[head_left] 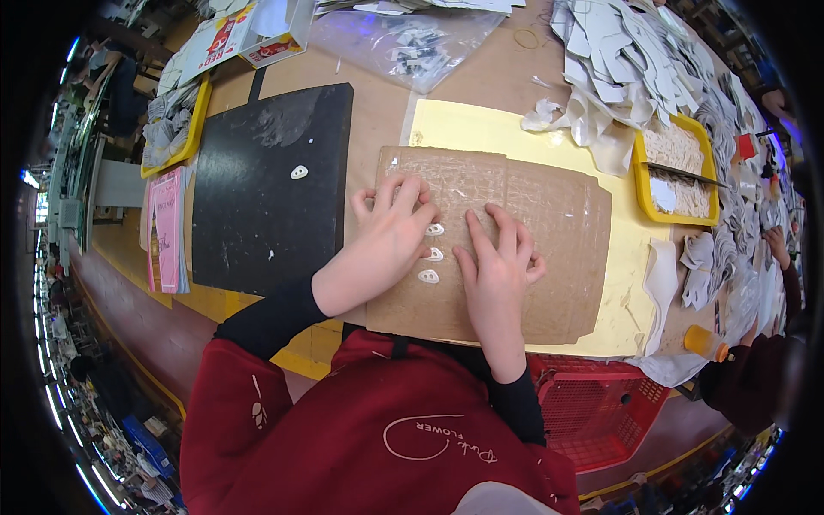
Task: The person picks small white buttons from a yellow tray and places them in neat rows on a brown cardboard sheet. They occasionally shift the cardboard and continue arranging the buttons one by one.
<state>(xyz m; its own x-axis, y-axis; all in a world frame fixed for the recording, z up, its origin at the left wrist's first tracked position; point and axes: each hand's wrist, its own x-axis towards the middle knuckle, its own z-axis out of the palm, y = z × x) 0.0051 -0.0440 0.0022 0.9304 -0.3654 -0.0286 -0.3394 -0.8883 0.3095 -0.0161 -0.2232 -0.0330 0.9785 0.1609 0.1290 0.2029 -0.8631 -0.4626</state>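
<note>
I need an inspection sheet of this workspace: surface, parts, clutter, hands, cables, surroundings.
Surface: brown cardboard over yellow sheet; black board left.
Job's things: three small white pieces visible in a column on cardboard; another piece on black board.
Clutter: white cutouts, yellow tray right; pink booklet left.
Hands: left hand at the column, grip unclear; right hand spread over cardboard.
Cables: nothing seen.
Surroundings: red basket below; co-worker's sleeve right.
</note>
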